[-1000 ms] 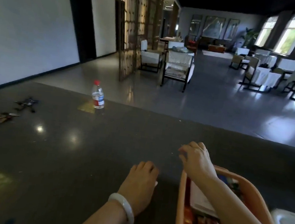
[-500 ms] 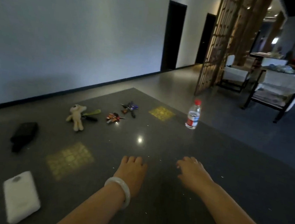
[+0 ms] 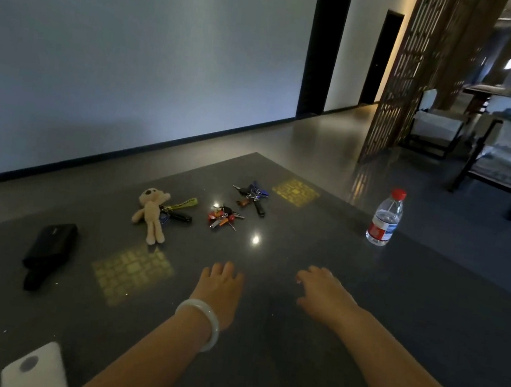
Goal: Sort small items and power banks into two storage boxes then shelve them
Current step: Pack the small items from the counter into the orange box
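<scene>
The scene is dim, with a cool bluish cast over the wall (image 3: 120,50) at 10 o'clock. Warmer light comes from the corridor at 1 o'clock and gleams on the floor there. The dark table (image 3: 424,324) carries two small white glare spots near centre and yellowish patterned patches of light. Straight lines bow toward the edges from wide-angle distortion. Furniture at 2 o'clock looks soft and slightly blurred.

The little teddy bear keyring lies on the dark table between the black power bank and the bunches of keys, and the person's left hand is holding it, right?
Not quite. The head view shows the teddy bear keyring lying untouched on the table, between the black power bank and the bunches of keys. The left hand holds nothing; it is apart from the bear, nearer the person.
</scene>
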A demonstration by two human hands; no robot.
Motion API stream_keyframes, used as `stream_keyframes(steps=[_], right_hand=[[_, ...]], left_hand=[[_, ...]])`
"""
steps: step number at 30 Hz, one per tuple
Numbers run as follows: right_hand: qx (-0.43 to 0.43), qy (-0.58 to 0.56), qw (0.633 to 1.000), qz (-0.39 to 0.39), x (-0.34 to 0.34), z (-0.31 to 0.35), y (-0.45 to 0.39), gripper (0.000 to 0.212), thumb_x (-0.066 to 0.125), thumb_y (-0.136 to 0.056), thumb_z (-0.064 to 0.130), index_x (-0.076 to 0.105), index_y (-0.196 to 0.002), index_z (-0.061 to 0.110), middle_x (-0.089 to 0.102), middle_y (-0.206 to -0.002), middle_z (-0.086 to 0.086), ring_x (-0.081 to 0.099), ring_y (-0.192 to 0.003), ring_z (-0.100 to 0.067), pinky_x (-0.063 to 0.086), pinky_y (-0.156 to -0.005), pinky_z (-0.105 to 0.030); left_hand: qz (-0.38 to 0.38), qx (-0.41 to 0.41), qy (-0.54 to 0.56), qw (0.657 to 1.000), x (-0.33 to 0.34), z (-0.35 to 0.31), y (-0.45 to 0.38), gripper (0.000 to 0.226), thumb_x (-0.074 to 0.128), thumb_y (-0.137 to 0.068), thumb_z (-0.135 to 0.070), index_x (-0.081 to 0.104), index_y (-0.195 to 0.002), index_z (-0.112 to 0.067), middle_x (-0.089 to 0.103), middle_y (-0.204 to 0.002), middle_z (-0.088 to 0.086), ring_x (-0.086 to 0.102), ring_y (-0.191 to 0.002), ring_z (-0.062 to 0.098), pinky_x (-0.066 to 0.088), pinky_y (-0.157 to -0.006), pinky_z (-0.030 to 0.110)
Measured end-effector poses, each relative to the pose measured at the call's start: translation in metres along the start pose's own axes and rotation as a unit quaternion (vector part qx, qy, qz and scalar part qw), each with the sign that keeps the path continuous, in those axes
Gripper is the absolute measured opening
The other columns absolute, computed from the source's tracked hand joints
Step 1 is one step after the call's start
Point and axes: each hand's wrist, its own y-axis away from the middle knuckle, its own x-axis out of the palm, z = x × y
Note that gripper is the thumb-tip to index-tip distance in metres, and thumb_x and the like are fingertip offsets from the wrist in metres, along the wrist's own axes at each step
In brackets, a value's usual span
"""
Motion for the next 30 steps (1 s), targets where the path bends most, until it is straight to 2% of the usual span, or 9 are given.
stream_keyframes(steps=[10, 13, 15, 17, 19, 23, 26, 28, 30], right_hand=[[0.153, -0.047, 0.987, 0.019, -0.008, -0.113, -0.041, 0.05, 0.066, -0.085, 0.036, 0.051, -0.128, 0.014, 0.047, -0.13, -0.007, 0.046, -0.12, -0.025, 0.044, -0.096, -0.038], [0.181, -0.048, 0.982, 0.022, 0.004, -0.141, -0.054, 0.054, 0.066, -0.085, 0.039, 0.049, -0.13, 0.014, 0.047, -0.132, -0.007, 0.046, -0.12, -0.026, 0.045, -0.096, -0.038], [0.231, -0.068, 0.971, -0.006, 0.01, -0.161, -0.064, 0.06, 0.069, -0.083, 0.043, 0.047, -0.129, 0.011, 0.047, -0.132, -0.009, 0.045, -0.121, -0.027, 0.045, -0.097, -0.04], [0.317, -0.132, 0.938, -0.052, 0.012, -0.183, -0.079, 0.076, 0.074, -0.077, 0.046, 0.042, -0.134, 0.007, 0.044, -0.136, -0.013, 0.042, -0.126, -0.032, 0.043, -0.1, -0.044], [0.389, -0.22, 0.889, -0.099, 0.009, -0.205, -0.096, 0.098, 0.08, -0.071, 0.047, 0.029, -0.143, 0.005, 0.035, -0.146, -0.016, 0.035, -0.134, -0.036, 0.037, -0.105, -0.047], [0.362, -0.439, 0.792, -0.222, 0.0, -0.239, -0.138, 0.118, 0.088, -0.064, 0.037, 0.013, -0.151, 0.009, 0.028, -0.153, -0.012, 0.033, -0.138, -0.032, 0.034, -0.11, -0.047], [0.313, -0.538, 0.735, -0.269, -0.003, -0.252, -0.167, 0.094, 0.086, -0.067, 0.023, 0.032, -0.144, 0.012, 0.054, -0.133, -0.011, 0.054, -0.118, -0.027, 0.047, -0.097, -0.04], [0.315, -0.537, 0.728, -0.286, -0.002, -0.253, -0.179, 0.067, 0.084, -0.07, 0.022, 0.05, -0.128, 0.012, 0.063, -0.117, -0.008, 0.061, -0.106, -0.025, 0.048, -0.081, -0.032], [0.317, -0.516, 0.74, -0.293, 0.001, -0.251, -0.176, 0.052, 0.082, -0.071, 0.024, 0.055, -0.115, 0.015, 0.064, -0.103, -0.001, 0.062, -0.099, -0.024, 0.046, -0.072, -0.028]], left_hand=[[0.001, 0.097, 0.079, 0.992, -0.007, -0.076, -0.114, 0.059, 0.057, -0.093, -0.035, 0.031, -0.142, -0.013, 0.024, -0.148, 0.014, 0.029, -0.132, 0.035, 0.03, -0.108, 0.046], [0.019, 0.111, 0.099, 0.989, -0.001, -0.102, -0.142, 0.068, 0.049, -0.094, -0.05, 0.025, -0.146, -0.014, 0.02, -0.153, 0.014, 0.023, -0.138, 0.035, 0.024, -0.112, 0.05], [0.078, 0.096, 0.11, 0.986, 0.01, -0.118, -0.154, 0.083, 0.042, -0.09, -0.064, 0.01, -0.152, -0.019, 0.005, -0.159, 0.011, 0.006, -0.145, 0.036, 0.011, -0.115, 0.058], [0.126, 0.081, 0.106, 0.983, 0.024, -0.13, -0.161, 0.092, 0.032, -0.085, -0.075, -0.006, -0.153, -0.024, -0.015, -0.16, 0.007, -0.015, -0.145, 0.037, -0.004, -0.112, 0.064], [0.123, 0.076, 0.101, 0.984, 0.037, -0.137, -0.163, 0.096, 0.023, -0.082, -0.08, -0.014, -0.151, -0.025, -0.025, -0.157, 0.007, -0.025, -0.142, 0.037, -0.011, -0.109, 0.067], [0.118, 0.079, 0.099, 0.985, 0.046, -0.137, -0.166, 0.096, 0.019, -0.081, -0.082, -0.019, -0.149, -0.026, -0.03, -0.155, 0.007, -0.028, -0.14, 0.037, -0.014, -0.108, 0.067], [0.128, 0.082, 0.097, 0.984, 0.046, -0.137, -0.168, 0.096, 0.019, -0.082, -0.081, -0.02, -0.149, -0.026, -0.031, -0.155, 0.006, -0.029, -0.14, 0.038, -0.014, -0.107, 0.067], [0.135, 0.082, 0.098, 0.983, 0.046, -0.136, -0.168, 0.096, 0.019, -0.081, -0.082, -0.02, -0.149, -0.026, -0.032, -0.155, 0.006, -0.029, -0.14, 0.038, -0.015, -0.107, 0.067], [0.14, 0.08, 0.1, 0.982, 0.047, -0.136, -0.169, 0.096, 0.019, -0.08, -0.083, -0.02, -0.148, -0.027, -0.033, -0.154, 0.005, -0.03, -0.14, 0.037, -0.015, -0.107, 0.066]])
